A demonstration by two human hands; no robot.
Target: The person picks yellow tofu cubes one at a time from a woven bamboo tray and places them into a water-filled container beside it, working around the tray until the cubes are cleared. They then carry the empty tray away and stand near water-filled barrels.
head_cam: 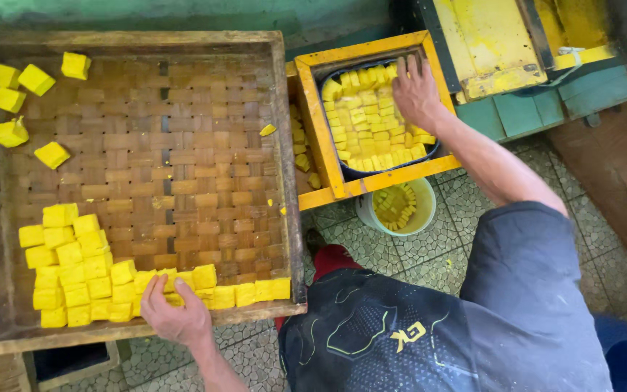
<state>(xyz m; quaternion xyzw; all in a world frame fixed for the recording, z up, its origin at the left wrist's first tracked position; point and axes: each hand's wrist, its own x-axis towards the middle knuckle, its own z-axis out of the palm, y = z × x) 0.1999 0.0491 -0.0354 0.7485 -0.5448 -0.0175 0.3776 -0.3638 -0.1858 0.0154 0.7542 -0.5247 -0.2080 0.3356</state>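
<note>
Yellow tofu cubes sit packed in neat rows at the near-left corner of a big woven bamboo tray w/ a wooden frame; the row runs right along the near edge. Left hand lies palm-down over that near row, fingers spread apart & resting on the cubes, not clamped on any one. Five loose cubes lie scattered at the far-left of the tray, well apart from the packed block, plus a small yellow crumb near the tray's right wall. Right of the tray, just beside it, a yellow-stained wooden box frame holds a dark tub filled w/ more yellow cubes. Right hand reaches into the tub's far-right part, fingers slightly apart & pressing down on the cubes; can't tell if any cube is gripped. A few cubes lie in the gap btw tray & box frame. Below the frame's near edge, a pale round bucket on the tiled floor holds yellow pieces. Far right: yellow-smeared machine parts on a green base. Person's dark shorts fill the near-right.
</note>
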